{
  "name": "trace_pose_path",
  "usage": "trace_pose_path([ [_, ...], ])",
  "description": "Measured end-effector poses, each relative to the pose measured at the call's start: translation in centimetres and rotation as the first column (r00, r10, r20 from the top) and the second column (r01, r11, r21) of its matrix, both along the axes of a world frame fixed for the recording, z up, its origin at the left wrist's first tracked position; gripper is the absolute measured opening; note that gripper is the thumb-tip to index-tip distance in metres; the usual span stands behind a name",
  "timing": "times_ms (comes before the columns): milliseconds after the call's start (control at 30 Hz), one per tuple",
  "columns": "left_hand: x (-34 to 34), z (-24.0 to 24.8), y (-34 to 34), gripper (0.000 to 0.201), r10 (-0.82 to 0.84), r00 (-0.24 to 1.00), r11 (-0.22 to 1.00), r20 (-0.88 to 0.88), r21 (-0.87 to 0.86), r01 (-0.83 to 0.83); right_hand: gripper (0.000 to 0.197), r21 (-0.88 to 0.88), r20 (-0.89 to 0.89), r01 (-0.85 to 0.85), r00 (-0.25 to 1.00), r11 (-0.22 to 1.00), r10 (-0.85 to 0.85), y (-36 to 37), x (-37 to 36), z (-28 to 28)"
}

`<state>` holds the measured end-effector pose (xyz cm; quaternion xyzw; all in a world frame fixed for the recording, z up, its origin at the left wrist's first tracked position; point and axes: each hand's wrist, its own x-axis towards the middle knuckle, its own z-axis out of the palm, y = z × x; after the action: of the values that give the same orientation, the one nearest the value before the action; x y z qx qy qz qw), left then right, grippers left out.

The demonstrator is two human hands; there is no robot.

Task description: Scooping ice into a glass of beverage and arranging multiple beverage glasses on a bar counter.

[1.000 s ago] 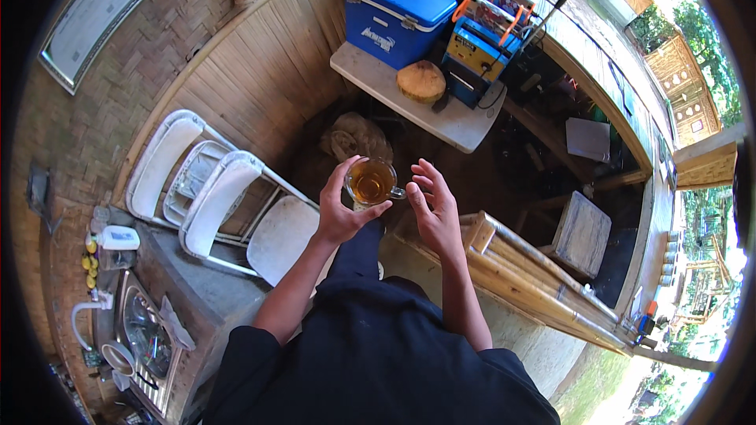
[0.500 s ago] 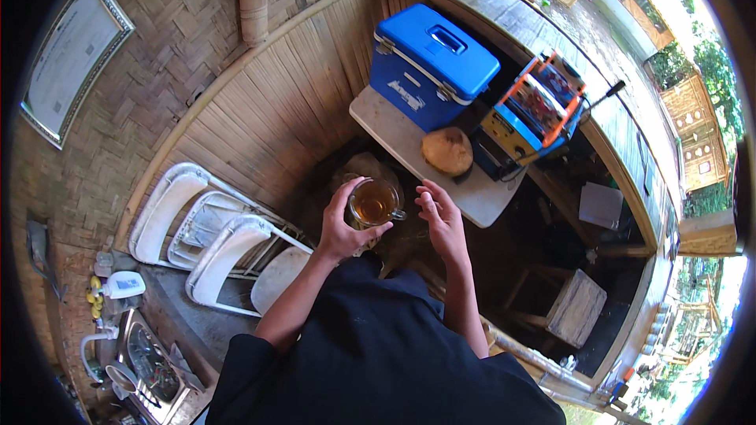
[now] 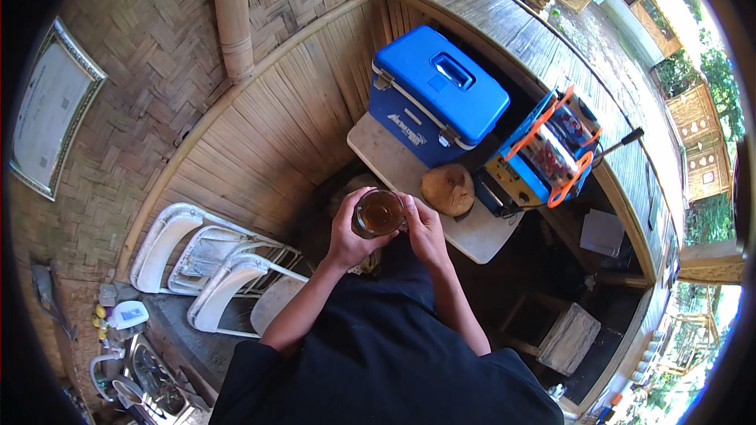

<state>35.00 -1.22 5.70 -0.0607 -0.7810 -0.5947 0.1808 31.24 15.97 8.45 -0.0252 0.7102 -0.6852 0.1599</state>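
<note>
A clear glass cup [image 3: 378,214] of amber-brown liquid is at the middle of the frame, in front of the person's dark shirt [image 3: 386,346], its open rim facing the camera. Both hands grasp it. The left hand [image 3: 349,234] curves around the cup's left side, fingers at the upper edge and thumb along the lower edge. The right hand [image 3: 426,234] closes on the right side, where the handle is, with its thumb upward; how its fingers sit about the handle cannot be told.

Just above and to the right of the cup, a pale tabletop [image 3: 490,241] carries a blue cooler [image 3: 442,83] with its lid down, and a round tan-brown object [image 3: 448,190] near the front edge. Right of these, toward the upper right, stands a blue-and-yellow machine [image 3: 504,182] with orange bars on top.

At the lower left, white folding chairs [image 3: 228,293] lean near a slatted wooden wall [image 3: 260,149]. A metal sink [image 3: 191,405] and a white bottle [image 3: 128,315] are in the lower left corner. A framed sheet [image 3: 57,106] hangs at the upper left, and a wooden stool [image 3: 570,338] stands at the lower right.
</note>
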Motion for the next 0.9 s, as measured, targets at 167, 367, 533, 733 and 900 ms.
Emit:
trace_pose_path([
  [167, -4.9, 0.1, 1.4, 0.094, 0.029, 0.998, 0.996, 0.054, -0.088, -0.024, 0.047, 0.031, -0.023, 0.017, 1.0, 0.999, -0.017, 1.4, -5.5, -0.9],
  [367, -11.0, 0.5, 3.7, 0.092, 0.056, 0.995, 0.997, 0.082, -0.053, -0.052, 0.052, 0.061, -0.03, 0.014, 0.999, 0.998, -0.012, 3.3, -12.3, 0.2],
  [533, -15.4, 0.6, 4.9, 0.088, 0.087, 0.995, 0.996, 0.042, 0.003, -0.087, 0.043, -0.028, 0.067, -0.038, 0.997, 0.999, 0.04, 5.2, -18.9, 0.4],
  [733, -18.8, -0.3, 5.5, 0.088, 0.124, 0.992, 0.992, 0.039, 0.005, -0.124, 0.071, 0.6, -0.674, 0.41, 0.721, 0.687, 0.159, 4.5, -27.8, -4.6],
  [900, -20.1, 0.3, 4.9, 0.088, 0.128, 0.991, 0.992, 0.047, 0.009, -0.129, 0.119, 0.827, -0.432, 0.257, 0.86, 0.499, 0.272, 3.0, -29.6, -5.3],
])
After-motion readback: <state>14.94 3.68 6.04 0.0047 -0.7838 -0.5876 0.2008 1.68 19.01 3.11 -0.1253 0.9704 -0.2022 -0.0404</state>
